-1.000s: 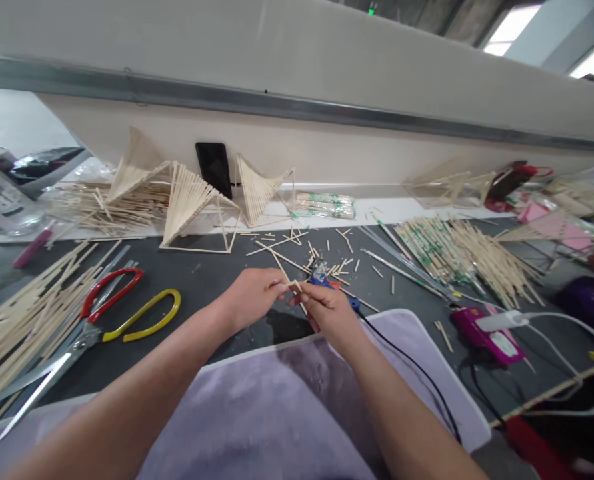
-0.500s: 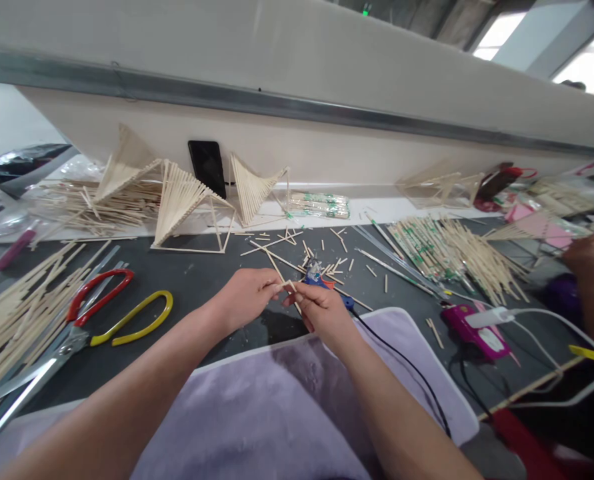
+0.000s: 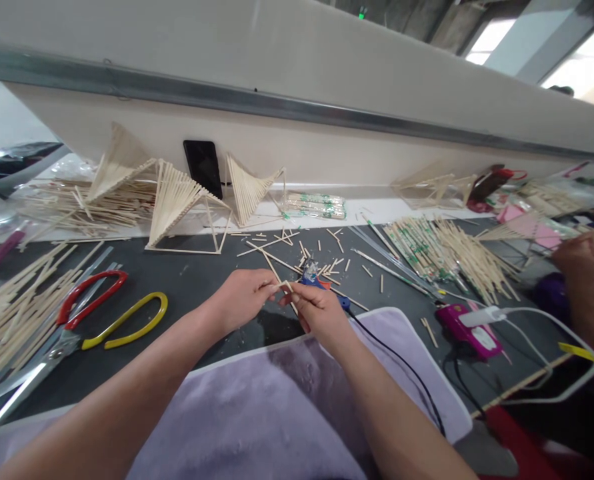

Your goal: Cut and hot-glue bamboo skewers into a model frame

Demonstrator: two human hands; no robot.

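A dark surface (image 3: 201, 280) spreads out beyond both hands, littered with wooden sticks. Nearest the person, under the forearms, lies a pale lilac cloth (image 3: 257, 413). Far to the left of the hands a long heap of loose sticks (image 3: 11, 313) runs along the surface, and just inside it lie large scissors (image 3: 77, 320) with one red and one yellow handle loop. Beyond the hands, against the white wall, stand three fan-shaped stick models (image 3: 177, 207), with a black phone (image 3: 203, 167) propped between them. Well to the right of the hands sits a pile of wrapped chopsticks (image 3: 441, 253), and nearer on that side a pink glue gun (image 3: 469, 330) with a white cable. At the far right edge another person's hand (image 3: 581, 260) is at work.

The left hand (image 3: 239, 300) and right hand (image 3: 317, 313) meet over the near edge of the surface, fingertips almost touching. Each is closed in a pinch on a small stick joint (image 3: 287, 288), short pieces that seem to meet at an angle, though it is too small to tell the exact shape. Just beyond the right hand lies a small blue tool (image 3: 311, 275), its black cord (image 3: 401, 367) trailing back across the cloth.
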